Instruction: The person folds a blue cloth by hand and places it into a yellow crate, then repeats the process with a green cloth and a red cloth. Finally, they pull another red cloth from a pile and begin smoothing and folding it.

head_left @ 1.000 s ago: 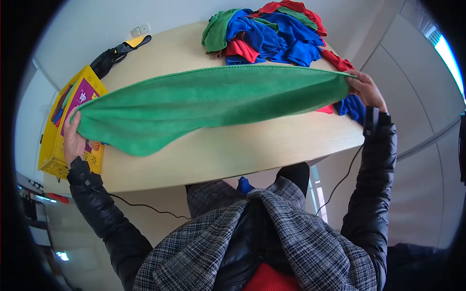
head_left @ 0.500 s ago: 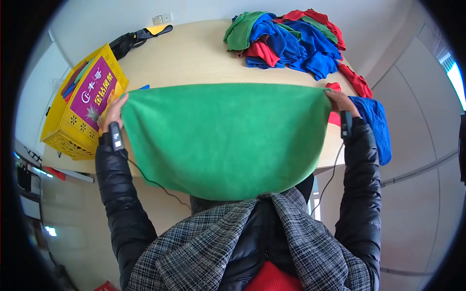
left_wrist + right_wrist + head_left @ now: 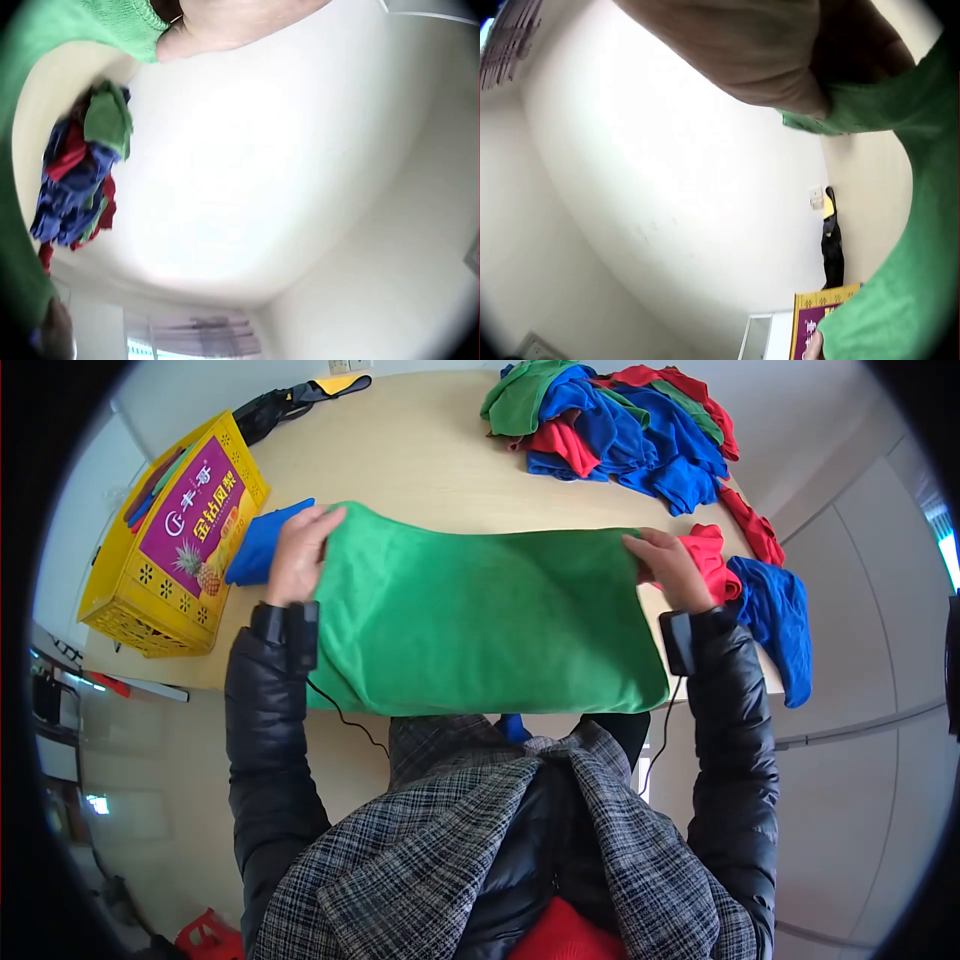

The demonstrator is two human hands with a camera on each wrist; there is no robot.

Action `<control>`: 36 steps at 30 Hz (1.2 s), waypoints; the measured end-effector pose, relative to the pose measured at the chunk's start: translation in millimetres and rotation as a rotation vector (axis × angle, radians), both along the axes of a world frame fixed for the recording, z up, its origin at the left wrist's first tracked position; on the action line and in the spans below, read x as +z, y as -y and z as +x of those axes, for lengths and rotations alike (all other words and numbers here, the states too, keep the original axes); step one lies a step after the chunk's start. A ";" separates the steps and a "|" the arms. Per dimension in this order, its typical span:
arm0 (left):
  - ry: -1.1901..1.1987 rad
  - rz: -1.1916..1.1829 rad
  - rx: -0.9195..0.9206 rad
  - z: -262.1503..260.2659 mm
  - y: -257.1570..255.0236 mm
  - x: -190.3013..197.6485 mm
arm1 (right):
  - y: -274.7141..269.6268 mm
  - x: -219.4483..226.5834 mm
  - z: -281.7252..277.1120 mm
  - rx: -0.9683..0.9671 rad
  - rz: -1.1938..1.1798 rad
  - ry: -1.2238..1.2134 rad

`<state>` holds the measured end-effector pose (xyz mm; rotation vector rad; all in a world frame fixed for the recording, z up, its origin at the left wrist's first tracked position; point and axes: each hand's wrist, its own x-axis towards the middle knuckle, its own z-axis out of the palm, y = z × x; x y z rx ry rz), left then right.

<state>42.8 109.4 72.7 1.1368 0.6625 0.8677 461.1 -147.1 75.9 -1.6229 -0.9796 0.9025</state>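
A green cloth (image 3: pixel 500 625) is stretched between my two hands over the near part of the table, its lower edge hanging by the table's front. At its upper left corner my left hand (image 3: pixel 297 555) grips the edge, thumb and fingers pinching the fabric. My right hand (image 3: pixel 672 568) pinches the upper right corner. The left wrist view shows the hem (image 3: pixel 142 26) running into the left hand. From the right wrist, the cloth (image 3: pixel 877 105) bunches under the curled fingers. Behind the left hand lies a blue cloth (image 3: pixel 262 545), partly hidden.
A yellow crate (image 3: pixel 150 595) with cloths inside stands at the table's left. Heaped red, blue and green cloths (image 3: pixel 625 440) lie at the back right. Nearer, a red cloth (image 3: pixel 708 555) and a blue cloth (image 3: pixel 775 615) lie by the right edge. A black-and-yellow item (image 3: pixel 285 410) lies at the back.
Both hands have come closer together, the left moving right and up. The green cloth, first slack and long, opened out downward, then rose over the table edge. The blue cloth by the crate has come into view.
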 end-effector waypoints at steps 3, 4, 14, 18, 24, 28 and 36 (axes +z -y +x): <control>-0.145 0.262 0.001 43.5 67.3 5.9 | -8.9 -10.0 -57.2 0.117 0.091 -0.009; -0.191 0.314 -0.020 56.4 85.3 4.1 | -9.8 -12.6 -77.7 0.119 0.086 -0.014; -0.037 0.264 0.026 123.3 177.2 -57.4 | 0.0 -45.7 -162.0 0.000 0.218 0.051; -0.096 0.393 0.057 122.9 184.9 -60.9 | 3.3 -52.5 -162.0 -0.013 0.242 0.354; -0.120 0.631 0.145 125.2 191.0 -63.2 | 7.3 -52.6 -160.6 0.023 0.222 0.298; -0.127 0.756 0.151 124.1 198.9 -58.8 | 12.3 -47.7 -158.3 0.087 0.152 -0.030; -0.296 0.406 -0.371 112.4 139.0 -47.9 | 23.0 -51.1 -149.2 0.082 0.089 -0.231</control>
